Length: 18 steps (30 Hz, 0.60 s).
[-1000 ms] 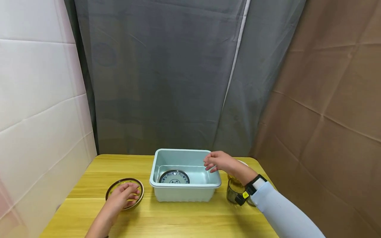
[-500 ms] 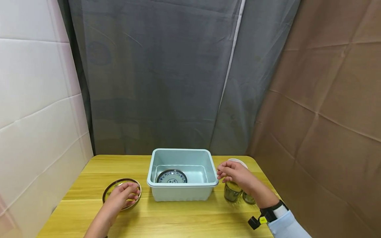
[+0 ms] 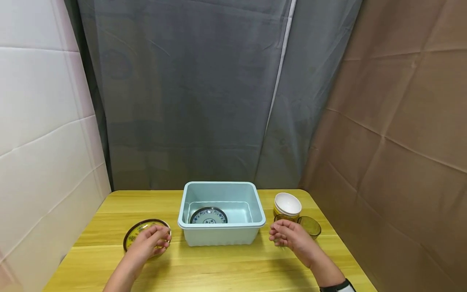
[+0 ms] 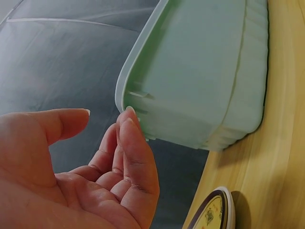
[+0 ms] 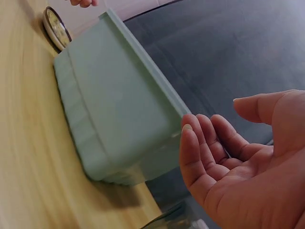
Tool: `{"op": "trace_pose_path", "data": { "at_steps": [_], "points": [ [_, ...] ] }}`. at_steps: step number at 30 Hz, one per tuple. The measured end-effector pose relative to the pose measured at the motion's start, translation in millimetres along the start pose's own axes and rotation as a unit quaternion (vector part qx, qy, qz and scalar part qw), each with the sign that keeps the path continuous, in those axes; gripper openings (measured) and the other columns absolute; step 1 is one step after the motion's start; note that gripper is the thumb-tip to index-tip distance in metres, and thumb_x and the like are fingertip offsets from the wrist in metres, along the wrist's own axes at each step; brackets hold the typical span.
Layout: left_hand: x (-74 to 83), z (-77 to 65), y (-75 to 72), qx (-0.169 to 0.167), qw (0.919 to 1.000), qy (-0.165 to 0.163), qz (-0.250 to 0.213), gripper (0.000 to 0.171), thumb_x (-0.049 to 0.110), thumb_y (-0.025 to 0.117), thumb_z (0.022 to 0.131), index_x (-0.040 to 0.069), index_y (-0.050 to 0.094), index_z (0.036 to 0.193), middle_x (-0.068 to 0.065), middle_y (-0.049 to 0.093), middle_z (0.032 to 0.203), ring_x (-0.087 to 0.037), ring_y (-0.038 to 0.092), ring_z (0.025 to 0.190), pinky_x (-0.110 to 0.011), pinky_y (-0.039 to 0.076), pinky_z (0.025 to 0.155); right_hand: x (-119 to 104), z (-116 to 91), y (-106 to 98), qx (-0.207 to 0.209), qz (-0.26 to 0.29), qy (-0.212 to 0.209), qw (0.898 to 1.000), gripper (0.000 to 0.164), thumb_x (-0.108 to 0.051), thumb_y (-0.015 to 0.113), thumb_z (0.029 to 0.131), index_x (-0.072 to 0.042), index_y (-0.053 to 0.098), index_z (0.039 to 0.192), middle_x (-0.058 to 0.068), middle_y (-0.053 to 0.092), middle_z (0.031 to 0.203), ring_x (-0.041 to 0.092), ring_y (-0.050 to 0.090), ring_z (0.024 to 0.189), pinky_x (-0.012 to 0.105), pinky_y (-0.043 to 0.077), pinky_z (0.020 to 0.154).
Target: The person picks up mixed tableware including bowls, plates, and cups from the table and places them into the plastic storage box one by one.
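My left hand (image 3: pixel 147 243) hovers over a yellow plate (image 3: pixel 132 236) with a dark rim, partly covering it in the head view. Its fingers are loosely bent, and the left wrist view shows a gap between thumb and fingertips with nothing held. On the other side, my right hand (image 3: pixel 293 240) hangs in front of two amber glasses, also holding nothing, thumb apart from the fingers. One glass (image 3: pixel 309 227) shows beside the hand; the other is mostly hidden behind it. Between the hands stands a pale blue-green plastic basin (image 3: pixel 220 236), with a blue-patterned dish (image 3: pixel 208 216) inside at its left.
White bowls (image 3: pixel 287 203), stacked with yellow outsides, stand behind the glasses at the table's right side. The wooden table (image 3: pixel 219 269) is bounded by a grey curtain (image 3: pixel 189 101) behind, a white sheet on the left and a brown sheet on the right.
My right hand has moved from over the basin's right rim, right and toward me, to in front of the glasses; the bowls now show. The left hand has stayed over the plate.
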State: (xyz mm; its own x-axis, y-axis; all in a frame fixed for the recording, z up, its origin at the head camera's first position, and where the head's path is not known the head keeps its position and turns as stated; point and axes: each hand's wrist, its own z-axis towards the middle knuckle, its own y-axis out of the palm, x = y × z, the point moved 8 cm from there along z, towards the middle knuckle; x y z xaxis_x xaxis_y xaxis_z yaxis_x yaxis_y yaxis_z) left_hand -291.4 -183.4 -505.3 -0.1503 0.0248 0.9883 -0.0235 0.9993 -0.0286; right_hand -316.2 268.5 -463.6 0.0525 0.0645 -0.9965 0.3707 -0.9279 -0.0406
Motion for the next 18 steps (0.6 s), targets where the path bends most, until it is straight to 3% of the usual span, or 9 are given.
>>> {"op": "trace_pose_path", "data": {
  "at_steps": [18],
  "points": [
    [-10.0,-0.8,6.3,0.009,0.9999,-0.01,0.006,0.026,0.025,0.064,0.113,0.001,0.068,0.122,-0.011,0.072,0.108,-0.023,0.07,0.093,-0.034,0.063,0.08,36,2,0,0.045,0.007,-0.003,0.999,0.018,-0.023,0.06,0.115,-0.008,0.069,0.117,0.005,0.073,0.111,0.018,0.073,0.101,0.034,0.062,0.088]
  ]
}}
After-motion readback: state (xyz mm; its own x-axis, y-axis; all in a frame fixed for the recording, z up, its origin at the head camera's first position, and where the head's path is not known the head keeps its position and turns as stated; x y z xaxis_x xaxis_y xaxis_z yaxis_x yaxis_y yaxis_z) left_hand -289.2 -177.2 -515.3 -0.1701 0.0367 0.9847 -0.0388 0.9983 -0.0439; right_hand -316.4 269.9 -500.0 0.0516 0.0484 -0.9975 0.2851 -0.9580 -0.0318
